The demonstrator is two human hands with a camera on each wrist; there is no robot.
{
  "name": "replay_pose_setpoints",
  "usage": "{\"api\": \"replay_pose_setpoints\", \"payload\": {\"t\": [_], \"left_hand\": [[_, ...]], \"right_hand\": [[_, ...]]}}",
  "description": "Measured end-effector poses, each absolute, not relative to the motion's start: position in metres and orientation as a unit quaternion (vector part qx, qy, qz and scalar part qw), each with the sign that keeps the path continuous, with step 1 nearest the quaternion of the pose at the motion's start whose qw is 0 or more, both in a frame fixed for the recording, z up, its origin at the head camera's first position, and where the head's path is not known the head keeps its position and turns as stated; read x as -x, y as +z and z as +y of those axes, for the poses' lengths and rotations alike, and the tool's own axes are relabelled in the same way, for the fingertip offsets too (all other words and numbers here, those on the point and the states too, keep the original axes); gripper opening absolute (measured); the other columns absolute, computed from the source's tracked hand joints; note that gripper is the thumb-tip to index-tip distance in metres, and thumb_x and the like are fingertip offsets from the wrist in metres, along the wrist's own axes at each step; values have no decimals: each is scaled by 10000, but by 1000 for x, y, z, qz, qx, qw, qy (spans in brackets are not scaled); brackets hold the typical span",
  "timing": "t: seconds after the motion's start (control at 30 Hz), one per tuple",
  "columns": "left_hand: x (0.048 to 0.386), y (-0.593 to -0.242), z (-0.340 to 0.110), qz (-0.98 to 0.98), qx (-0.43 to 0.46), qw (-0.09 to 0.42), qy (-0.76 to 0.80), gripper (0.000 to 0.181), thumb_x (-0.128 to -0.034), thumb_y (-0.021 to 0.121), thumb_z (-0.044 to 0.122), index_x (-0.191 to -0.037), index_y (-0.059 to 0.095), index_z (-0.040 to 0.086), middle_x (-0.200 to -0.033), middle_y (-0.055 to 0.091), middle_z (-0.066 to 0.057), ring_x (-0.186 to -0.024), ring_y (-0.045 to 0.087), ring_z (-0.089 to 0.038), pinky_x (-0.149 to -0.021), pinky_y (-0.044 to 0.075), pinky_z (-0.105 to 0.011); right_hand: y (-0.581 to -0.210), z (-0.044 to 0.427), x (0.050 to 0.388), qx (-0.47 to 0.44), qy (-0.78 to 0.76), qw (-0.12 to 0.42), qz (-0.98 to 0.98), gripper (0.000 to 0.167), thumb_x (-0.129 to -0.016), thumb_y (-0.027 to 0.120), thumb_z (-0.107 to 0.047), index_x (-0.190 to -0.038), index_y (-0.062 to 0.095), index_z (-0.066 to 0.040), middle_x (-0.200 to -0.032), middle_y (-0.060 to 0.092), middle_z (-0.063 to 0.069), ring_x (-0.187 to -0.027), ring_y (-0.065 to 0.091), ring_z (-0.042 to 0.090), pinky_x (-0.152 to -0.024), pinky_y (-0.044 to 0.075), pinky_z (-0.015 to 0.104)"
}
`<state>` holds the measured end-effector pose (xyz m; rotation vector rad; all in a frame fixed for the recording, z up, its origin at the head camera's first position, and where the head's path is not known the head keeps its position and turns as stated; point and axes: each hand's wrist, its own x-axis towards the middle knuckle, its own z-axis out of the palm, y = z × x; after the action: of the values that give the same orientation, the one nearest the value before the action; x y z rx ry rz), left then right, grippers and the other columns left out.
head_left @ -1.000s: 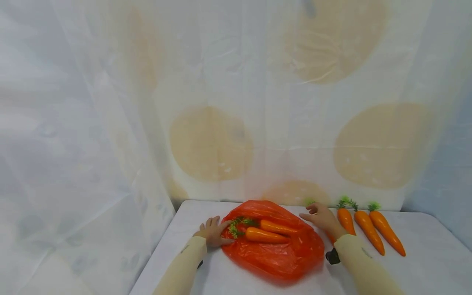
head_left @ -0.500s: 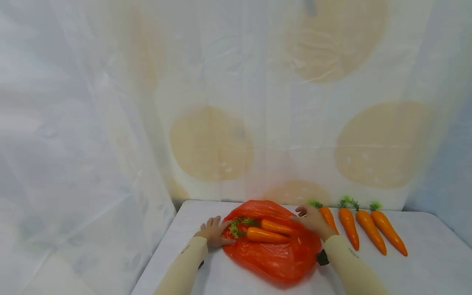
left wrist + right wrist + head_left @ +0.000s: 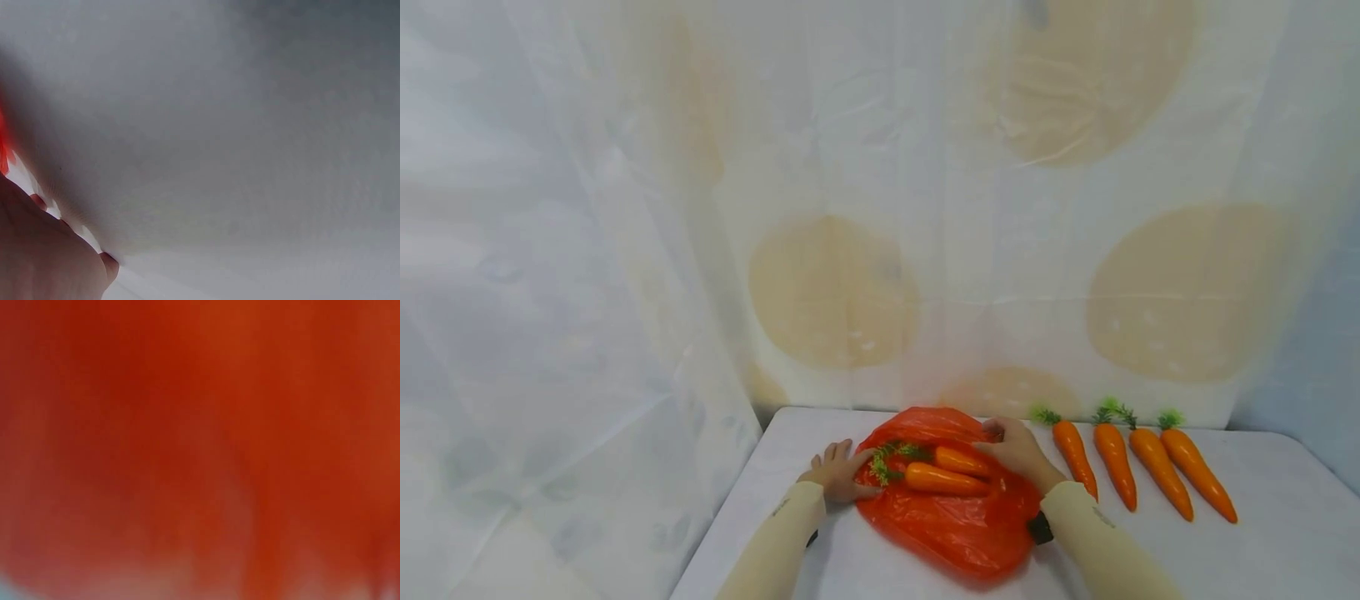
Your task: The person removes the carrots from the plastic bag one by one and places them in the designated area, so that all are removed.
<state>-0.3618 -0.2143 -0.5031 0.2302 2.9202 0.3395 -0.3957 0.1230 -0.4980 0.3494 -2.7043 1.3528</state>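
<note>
From where I'm standing, the red plastic bag [image 3: 955, 537] is lying nearest, spreading over the white table [image 3: 1285, 487] between two pale sleeves [image 3: 767, 542]. The left hand [image 3: 838, 477] is resting at the bag's left edge, fingers spreading loosely. The right hand [image 3: 1018, 454] is touching its right side with bent fingers; whether it is pinching the film, I can't tell, and its wrist view is showing only red blur. I'd judge the person is steadying or arranging the bag about two carrots; the next move seems to be calling for a light touch on that slippery film.

The nearer carrot [image 3: 943, 481] and the farther carrot [image 3: 961, 460] are lying against the red film, long axes running crosswise, leaves pointing left, tips pointing right and slightly towards the person. Beyond the right hand, four loose carrots [image 3: 1159, 471] are slanting, leaves towards the curtain [image 3: 880, 292], tips towards the person.
</note>
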Motion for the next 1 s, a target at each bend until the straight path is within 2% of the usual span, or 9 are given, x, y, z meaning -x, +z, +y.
{"api": "replay_pose_setpoints", "payload": {"t": [0.17, 0.4, 0.57, 0.77, 0.9, 1.0], "left_hand": [[364, -506, -215, 986, -71, 97, 113, 779, -809, 687, 634, -1477, 425, 331, -1575, 273, -144, -1428, 248, -412, -1142, 233, -669], [366, -511, -215, 986, -67, 101, 117, 792, -803, 691, 642, -1480, 426, 329, -1580, 269, -138, -1432, 243, -411, -1146, 218, -675], [367, -512, -215, 986, -65, 100, 116, 796, -793, 697, 647, -1477, 429, 341, -1580, 274, -129, -1431, 246, -408, -1144, 227, -674], [367, -512, -216, 987, -62, 97, 114, 796, -786, 700, 652, -1471, 438, 342, -1571, 286, -129, -1419, 261, -406, -1129, 247, -680], [367, -513, -216, 986, -66, 95, 116, 794, -794, 687, 657, -1475, 437, 333, -1573, 288, -137, -1420, 262, -410, -1136, 239, -676], [366, -512, -216, 987, -69, 92, 115, 797, -794, 680, 665, -1476, 437, 332, -1571, 293, -143, -1418, 267, -414, -1136, 240, -677]], "right_hand": [[-494, 110, 393, -144, 448, 59, -881, 334, -838, 795, -207, -1077, 673, -9, -1030, 695, 141, -890, 629, 247, -824, 548, 420], [-493, 97, 385, -153, 457, 26, -876, 283, -842, 792, -192, -1052, 683, -37, -979, 701, 70, -861, 639, 189, -817, 567, 379], [-491, 85, 379, -155, 461, 34, -873, 230, -846, 784, -164, -1029, 697, -54, -955, 701, 45, -861, 644, 171, -803, 567, 375], [-485, 67, 375, -223, 472, 12, -853, 258, -865, 772, -221, -1025, 695, -35, -909, 687, 28, -800, 624, 138, -725, 545, 267], [-485, 61, 374, -250, 463, -10, -850, 246, -873, 765, -220, -1026, 699, -39, -933, 688, 2, -827, 616, 118, -751, 538, 229], [-485, 59, 373, -249, 464, -2, -850, 232, -869, 769, -208, -1018, 706, -41, -951, 697, 12, -860, 628, 134, -791, 555, 277]]}}
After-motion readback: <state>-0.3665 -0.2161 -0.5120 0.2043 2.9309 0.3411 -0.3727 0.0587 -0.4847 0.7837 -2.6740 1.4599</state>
